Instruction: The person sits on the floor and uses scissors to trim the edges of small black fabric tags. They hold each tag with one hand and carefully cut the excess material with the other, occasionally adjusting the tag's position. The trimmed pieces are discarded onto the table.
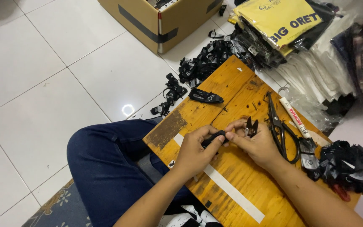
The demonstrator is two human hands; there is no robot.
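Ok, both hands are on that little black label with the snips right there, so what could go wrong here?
1. The thread snips sit in the right hand, blades close to the left hand fingers pinching the black label: a nick seems possible.
2. The scissors lie beside the right wrist and could be knocked.

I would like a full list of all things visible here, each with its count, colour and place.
wooden board: one, orange-brown with a white stripe, on the person's lap
large scissors: one, dark metal, on the board right of the hands
white tube: one, beside the scissors
folded black label: one, at the board's far edge
black label piles: several, on the floor beyond the board and at the right
cardboard box: one, brown, top centre
packed garments: a stack, yellow, black, white, top right
left hand: holds a small black piece
right hand: pinches the same piece, holds a small snipper
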